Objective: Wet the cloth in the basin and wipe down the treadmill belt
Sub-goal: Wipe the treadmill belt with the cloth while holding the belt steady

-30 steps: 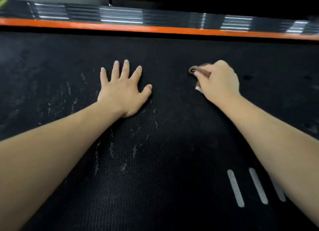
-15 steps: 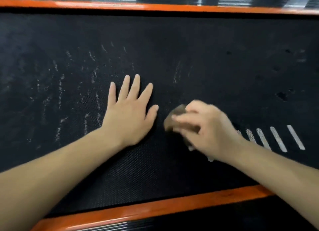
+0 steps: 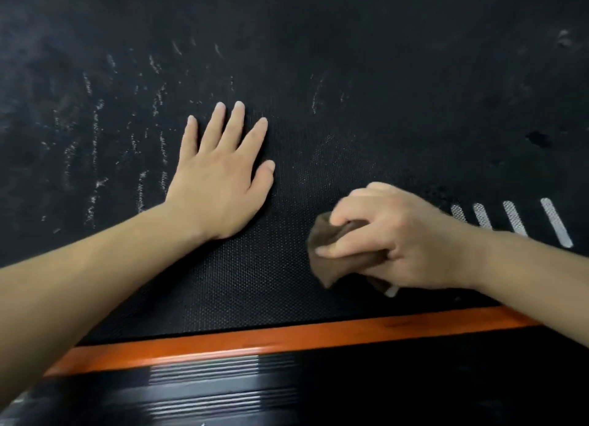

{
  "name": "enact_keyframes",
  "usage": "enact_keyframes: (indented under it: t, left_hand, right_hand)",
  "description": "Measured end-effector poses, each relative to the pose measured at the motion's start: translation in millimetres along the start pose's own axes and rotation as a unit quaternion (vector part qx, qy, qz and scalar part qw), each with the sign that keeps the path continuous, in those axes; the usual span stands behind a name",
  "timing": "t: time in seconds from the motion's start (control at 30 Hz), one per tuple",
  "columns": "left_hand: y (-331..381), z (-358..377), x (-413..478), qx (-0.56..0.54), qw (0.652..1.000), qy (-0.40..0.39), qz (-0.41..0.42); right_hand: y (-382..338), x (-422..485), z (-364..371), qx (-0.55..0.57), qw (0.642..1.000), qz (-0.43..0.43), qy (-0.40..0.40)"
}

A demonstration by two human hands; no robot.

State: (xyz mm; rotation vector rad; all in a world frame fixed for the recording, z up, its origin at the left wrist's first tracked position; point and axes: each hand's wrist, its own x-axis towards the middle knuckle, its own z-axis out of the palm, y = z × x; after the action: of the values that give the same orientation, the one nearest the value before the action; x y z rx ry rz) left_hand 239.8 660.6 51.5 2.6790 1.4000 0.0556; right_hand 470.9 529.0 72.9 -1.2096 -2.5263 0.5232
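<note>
Brown cloth [image 3: 338,256] is gripped, bunched, in the curled fingers of the right hand [image 3: 404,237] and pressed on the belt [image 3: 382,75] at 4 o'clock. Left hand [image 3: 220,177] is laid flat, fingers spread. Wiping is judged partway done: white streaks [image 3: 95,145] at 9 to 11 o'clock are left uncleared. No basin is seen.

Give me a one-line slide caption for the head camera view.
Right hand grips a brown cloth on the dusty treadmill belt while the left hand rests flat.
</note>
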Motion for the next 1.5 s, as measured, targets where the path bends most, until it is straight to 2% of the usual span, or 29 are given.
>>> enact_keyframes:
  t: [0.17, 0.33, 0.43, 0.53, 0.63, 0.7, 0.77, 0.83, 1.0, 1.1, 1.3, 1.4, 1.47, 1.5]
  left_hand:
    - [11, -2, -5, -0.017, 1.000, -0.018, -0.016]
    - [24, 3, -14, 0.000, 0.999, -0.009, -0.033]
    - [25, 1, -15, 0.002, 0.999, -0.019, -0.038]
    - [29, 0, -14, 0.003, 0.999, -0.026, -0.035]
    - [30, 1, -14, 0.009, 0.999, -0.025, -0.036]
    - [28, 2, -14, 0.011, 0.999, -0.026, -0.033]
    - [27, 2, -13, 0.008, 0.999, -0.025, -0.019]
    - [26, 4, -13, 0.007, 1.000, -0.019, -0.014]
    - [26, 9, -14, 0.018, 1.000, 0.012, -0.004]
    - [24, 11, -16, 0.003, 1.000, 0.026, 0.009]
    - [20, 8, -19, -0.026, 0.999, 0.028, 0.029]
    - [18, 4, -20, -0.035, 0.998, 0.020, 0.039]
    - [18, 3, -20, -0.038, 0.998, 0.006, 0.041]
    - [19, 2, -20, -0.035, 0.999, 0.002, 0.039]
  right_hand:
    - [11, -43, -15, -0.011, 1.000, 0.017, -0.001]
    - [-17, 4, 16, 0.011, 0.998, -0.066, -0.009]
    - [-3, -24, 0, 0.019, 0.997, -0.072, -0.036]
    - [18, -72, -23, -0.012, 0.999, -0.022, -0.041]
    - [19, -75, -27, -0.028, 1.000, 0.011, -0.006]
    - [21, -46, -24, -0.022, 0.997, 0.066, 0.044]
    - [24, -24, -22, 0.001, 0.977, 0.168, 0.132]
    - [17, -23, -9, -0.028, 0.957, 0.220, 0.189]
    - [-24, -31, 4, -0.041, 0.976, 0.181, 0.114]
    - [-26, -26, 4, -0.058, 0.970, 0.202, 0.124]
    - [-25, -7, 6, -0.071, 0.938, 0.283, 0.187]
    - [1, 12, -12, -0.094, 0.888, 0.379, 0.241]
    - [2, 10, -11, -0.086, 0.871, 0.426, 0.229]
    - [-7, 7, -8, -0.071, 0.879, 0.420, 0.215]
